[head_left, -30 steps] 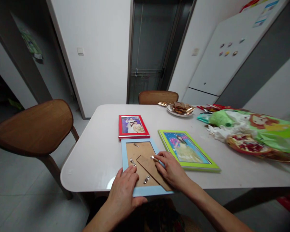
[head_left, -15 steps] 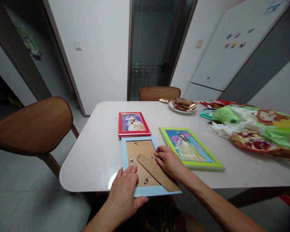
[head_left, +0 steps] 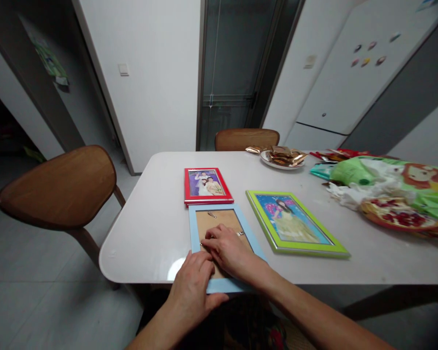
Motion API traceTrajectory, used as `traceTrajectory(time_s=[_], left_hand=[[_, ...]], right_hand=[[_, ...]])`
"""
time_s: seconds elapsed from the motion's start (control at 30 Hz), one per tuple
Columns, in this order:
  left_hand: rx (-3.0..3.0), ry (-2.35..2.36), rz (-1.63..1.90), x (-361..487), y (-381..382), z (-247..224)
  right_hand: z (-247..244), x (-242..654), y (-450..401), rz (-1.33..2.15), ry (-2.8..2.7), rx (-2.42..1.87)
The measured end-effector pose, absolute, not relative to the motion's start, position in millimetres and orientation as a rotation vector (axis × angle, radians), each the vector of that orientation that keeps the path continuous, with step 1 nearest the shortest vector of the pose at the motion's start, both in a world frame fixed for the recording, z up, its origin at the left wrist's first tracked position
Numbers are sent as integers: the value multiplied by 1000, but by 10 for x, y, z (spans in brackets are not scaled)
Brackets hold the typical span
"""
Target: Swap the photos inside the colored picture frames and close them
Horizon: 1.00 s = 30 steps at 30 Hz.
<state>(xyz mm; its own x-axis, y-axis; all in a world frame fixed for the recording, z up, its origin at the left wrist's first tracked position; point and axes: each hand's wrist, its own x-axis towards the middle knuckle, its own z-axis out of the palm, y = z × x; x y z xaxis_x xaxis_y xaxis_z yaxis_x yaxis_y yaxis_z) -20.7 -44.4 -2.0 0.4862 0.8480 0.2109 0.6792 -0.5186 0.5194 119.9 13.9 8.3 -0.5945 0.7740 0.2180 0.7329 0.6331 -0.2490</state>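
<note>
A light blue picture frame [head_left: 196, 233] lies face down at the table's near edge, its brown backing board [head_left: 219, 219] showing. Near the frame's lower left corner, my left hand [head_left: 191, 284] lays its fingers on the frame and backing, thumb stretched apart by the near edge. My right hand [head_left: 229, 253] reaches across the backing, fingers together, pinching a small metal clip [head_left: 201, 244] on the left side, mostly hidden by the fingertips. Another metal clip [head_left: 240, 233] shows on the right side. A metal hanger piece [head_left: 211, 214] sits at the top. My right hand covers most of the lower backing.
Beyond the blue frame lies a red picture frame [head_left: 209, 200] with a photo; to the right, a green one [head_left: 310, 250]. Farther back are a plate [head_left: 295, 167] of wrapped snacks, a green bag [head_left: 436, 199] and an opened pomegranate [head_left: 397, 214]. Wooden chairs [head_left: 58, 189] stand around the white table [head_left: 142, 243].
My right hand has moved left across the backing, from the right clip to the left one. My left hand stays by the lower left corner. The view has shifted slightly.
</note>
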Motion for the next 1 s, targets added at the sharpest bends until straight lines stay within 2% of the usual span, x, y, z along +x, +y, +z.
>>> traceTrajectory(time_s=[0.17, 0.4, 0.73, 0.83, 1.0], left_hand=[[2353, 1273, 666, -215, -445, -28], [2366, 1293, 649, -212, -468, -17], [2373, 1318, 614, -212, -468, -11], [2365, 1312, 634, -212, -463, -15], [2368, 1316, 632, -212, -469, -9]], right_hand=[[104, 1245, 178, 261, -2533, -1192], [45, 1267, 736, 167, -2186, -1677], [-28, 1176, 1028, 161, -2092, -1833], [90, 1233, 857, 184, -2124, -1773], [230, 1496, 139, 350, -2438, -1255]])
